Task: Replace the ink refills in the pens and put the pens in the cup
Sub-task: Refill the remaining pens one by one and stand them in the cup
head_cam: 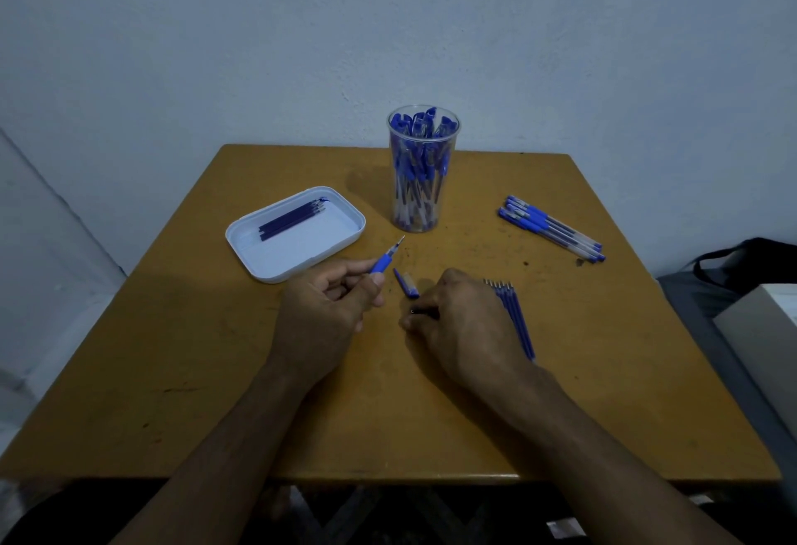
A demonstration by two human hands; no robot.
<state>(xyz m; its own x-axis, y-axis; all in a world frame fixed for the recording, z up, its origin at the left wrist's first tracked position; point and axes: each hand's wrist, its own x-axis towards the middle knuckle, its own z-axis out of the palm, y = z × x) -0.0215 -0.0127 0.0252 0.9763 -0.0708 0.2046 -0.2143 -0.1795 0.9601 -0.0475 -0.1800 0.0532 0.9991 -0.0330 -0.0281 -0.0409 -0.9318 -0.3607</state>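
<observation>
You are at a scuffed ochre table [431, 393] pushed against a pale bluish wall [388, 27]. Beyond your hands a clear cup [423, 169] stands packed with capped blue pens. Just past your left hand [327, 307] a white tray [297, 238] holds several dark refills [293, 216]. Your left fingers curl round a blue pen [385, 257], tip pointing away. A pen cap [406, 282] lies between your hands. Your right hand [461, 316] pinches something small and dark, resting on a row of new refills [515, 320]. Farther right lie capped pens [552, 227].
</observation>
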